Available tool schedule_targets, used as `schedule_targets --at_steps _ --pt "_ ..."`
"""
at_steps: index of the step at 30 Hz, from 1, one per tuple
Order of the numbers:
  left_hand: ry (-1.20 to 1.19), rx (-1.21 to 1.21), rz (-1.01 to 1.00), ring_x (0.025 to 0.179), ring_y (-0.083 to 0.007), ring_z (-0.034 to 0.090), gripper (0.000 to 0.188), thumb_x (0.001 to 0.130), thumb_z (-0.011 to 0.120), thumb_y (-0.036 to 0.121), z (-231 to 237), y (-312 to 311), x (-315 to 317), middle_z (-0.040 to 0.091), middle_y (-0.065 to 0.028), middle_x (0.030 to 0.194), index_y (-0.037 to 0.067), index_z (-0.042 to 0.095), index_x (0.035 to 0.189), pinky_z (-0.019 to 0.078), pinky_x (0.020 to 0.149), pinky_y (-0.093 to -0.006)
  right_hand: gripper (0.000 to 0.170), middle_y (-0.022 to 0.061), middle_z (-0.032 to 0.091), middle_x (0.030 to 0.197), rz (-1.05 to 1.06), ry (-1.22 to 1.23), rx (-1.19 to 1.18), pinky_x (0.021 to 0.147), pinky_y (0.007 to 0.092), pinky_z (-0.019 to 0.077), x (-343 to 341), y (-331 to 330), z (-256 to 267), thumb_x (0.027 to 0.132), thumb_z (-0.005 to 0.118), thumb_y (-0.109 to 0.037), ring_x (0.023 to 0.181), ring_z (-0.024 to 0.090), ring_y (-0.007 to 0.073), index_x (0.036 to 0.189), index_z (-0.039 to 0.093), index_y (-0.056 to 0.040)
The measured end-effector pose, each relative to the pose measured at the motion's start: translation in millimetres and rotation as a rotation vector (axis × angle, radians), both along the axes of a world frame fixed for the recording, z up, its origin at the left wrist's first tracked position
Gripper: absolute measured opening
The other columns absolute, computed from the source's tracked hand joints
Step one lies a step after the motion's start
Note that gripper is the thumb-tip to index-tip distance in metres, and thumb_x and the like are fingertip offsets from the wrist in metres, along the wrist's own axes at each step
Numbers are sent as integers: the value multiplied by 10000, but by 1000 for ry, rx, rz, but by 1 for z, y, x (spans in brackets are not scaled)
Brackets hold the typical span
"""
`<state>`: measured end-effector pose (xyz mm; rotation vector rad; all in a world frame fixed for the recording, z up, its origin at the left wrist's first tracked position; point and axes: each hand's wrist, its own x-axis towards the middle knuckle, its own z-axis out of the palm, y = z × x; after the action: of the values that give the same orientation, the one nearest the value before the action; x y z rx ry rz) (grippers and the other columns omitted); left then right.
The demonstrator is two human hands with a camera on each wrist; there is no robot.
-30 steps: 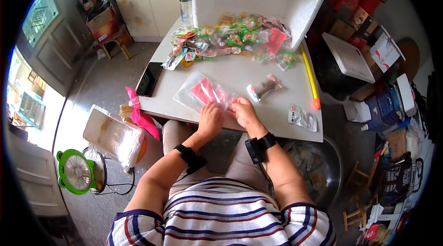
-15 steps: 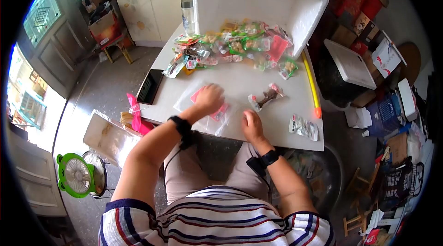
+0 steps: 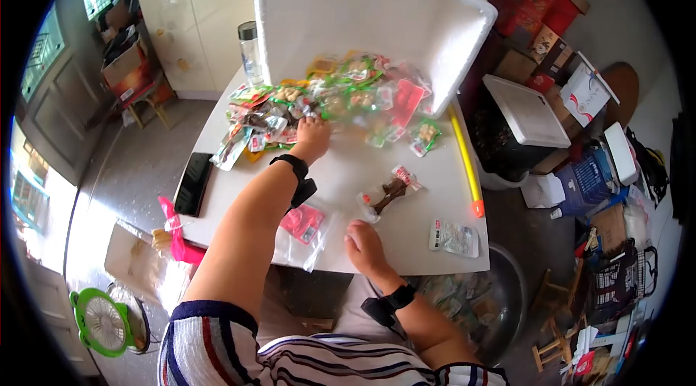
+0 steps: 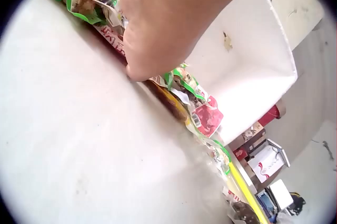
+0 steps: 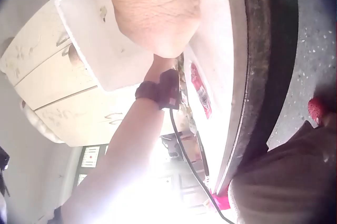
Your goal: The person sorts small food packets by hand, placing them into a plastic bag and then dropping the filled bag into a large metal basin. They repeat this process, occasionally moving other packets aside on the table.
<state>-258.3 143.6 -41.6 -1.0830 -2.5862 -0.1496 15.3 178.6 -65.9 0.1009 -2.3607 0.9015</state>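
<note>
My left hand (image 3: 312, 138) reaches across the table, its fingertips at the near edge of a pile of small snack packets (image 3: 293, 96). In the left wrist view the hand (image 4: 163, 24) covers part of the pile, and whether its fingers grip a packet I cannot tell. Near the table's front edge lies a clear plastic bag (image 3: 313, 250) with pink packets (image 3: 303, 223) inside, partly behind my left forearm. My right hand (image 3: 366, 247), fingers loosely curled and holding nothing, is at the front edge, just right of the bag. Beyond it lies a clear-wrapped brown snack (image 3: 391, 194).
A white foam box (image 3: 370, 5) stands tipped behind the pile, beside a clear bottle (image 3: 249, 52). A phone (image 3: 193, 184) lies on the left edge, a yellow stick (image 3: 464, 154) along the right. A silver packet (image 3: 454, 238) sits front right, above a metal basin (image 3: 507, 299) of packets.
My left hand has left the plastic bag and moved forward to the packet pile. My right hand has let go of the bag and drawn back slightly. The head view has shifted.
</note>
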Motion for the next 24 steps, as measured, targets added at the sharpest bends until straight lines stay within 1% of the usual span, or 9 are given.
schedule_targets --at_steps 6,9,12,15,16,19,21,23,24 --pt "121 -165 -83 749 -231 543 172 706 434 146 -1 -1 -4 564 -97 777 84 586 755 367 655 -353 156 163 508 839 -29 -24 -43 733 371 400 0 -1 4 652 539 -33 827 484 321 794 486 1" --pt "91 -141 -88 749 -236 548 127 693 455 142 2 -4 4 559 -103 780 88 564 727 385 690 -356 158 163 511 829 -28 -21 -46 728 367 404 1 -3 3 648 538 -31 824 486 322 795 488 2" --pt "16 -54 -124 755 -249 551 140 705 454 162 22 -11 27 556 -116 813 78 560 742 415 644 -356 162 167 513 816 -22 -20 -47 719 369 409 1 -1 4 648 536 -31 812 490 328 799 489 3" --pt "-203 257 -18 704 -273 546 182 701 420 128 54 -22 57 563 -100 769 57 554 802 426 592 -360 161 172 519 815 -30 34 -71 711 372 411 0 1 -5 655 534 -37 805 495 333 804 489 5" --pt "-198 269 6 642 -238 543 133 699 433 88 66 -27 67 548 -84 730 44 527 783 440 572 -332 160 173 521 816 -27 68 -86 709 372 412 -1 0 -7 658 534 -38 803 497 334 805 489 5" --pt "-795 822 -15 683 -169 541 68 746 437 93 52 -52 77 532 -84 739 31 465 749 437 588 -293 156 168 530 819 -66 34 -176 704 355 419 3 -1 -3 680 544 -61 795 508 325 814 494 0" --pt "-1211 1238 -89 652 -159 520 23 753 434 41 44 -68 99 494 -41 711 61 436 743 432 608 -291 158 156 535 811 -121 -33 -290 693 335 425 3 0 -9 696 558 -85 776 523 300 818 498 -4" --pt "-1544 1561 -197 654 -175 521 43 758 422 30 46 -86 133 490 -40 709 71 432 754 432 627 -311 186 114 544 796 -98 -48 -560 665 299 429 2 2 -18 728 571 -142 753 539 236 828 500 -4" --pt "-1622 1583 -230 674 -186 527 63 760 404 10 46 -94 146 495 -51 726 69 425 773 435 654 -335 231 59 542 787 -56 -46 -756 639 256 423 -4 7 -36 743 579 -193 751 533 158 861 491 -15"
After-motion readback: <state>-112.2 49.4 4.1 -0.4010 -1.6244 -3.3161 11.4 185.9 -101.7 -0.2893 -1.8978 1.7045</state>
